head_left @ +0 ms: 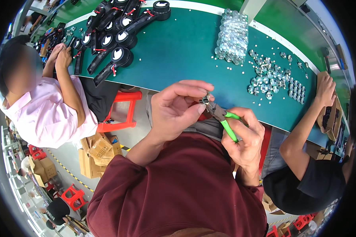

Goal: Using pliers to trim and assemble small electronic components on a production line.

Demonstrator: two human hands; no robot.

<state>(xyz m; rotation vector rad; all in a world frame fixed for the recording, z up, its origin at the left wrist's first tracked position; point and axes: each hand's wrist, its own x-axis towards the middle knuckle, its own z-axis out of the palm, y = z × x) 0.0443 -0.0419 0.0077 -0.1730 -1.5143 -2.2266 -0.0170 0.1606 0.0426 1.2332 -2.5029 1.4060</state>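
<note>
Between the thumb and fingers of my left hand (176, 108) is a small shiny metal-and-clear part (205, 99). My right hand (245, 138) grips the green handles of a pair of pliers (228, 125). The dark jaws of the pliers meet the small part at my left fingertips; whether they are closed on it I cannot tell. Both hands are above my lap, at the near edge of the green table (186, 59). Loose clear parts (267, 79) of a similar look lie in a heap at the right, with small white bits scattered around them.
Stacked clear parts (232, 37) stand at the back, and a small block of them (296, 91) sits at right. Black handheld devices with round heads (120, 57) pile up at left. A co-worker in pink (47, 106) sits left, another in black (304, 181) right. A red stool (124, 110) stands nearby.
</note>
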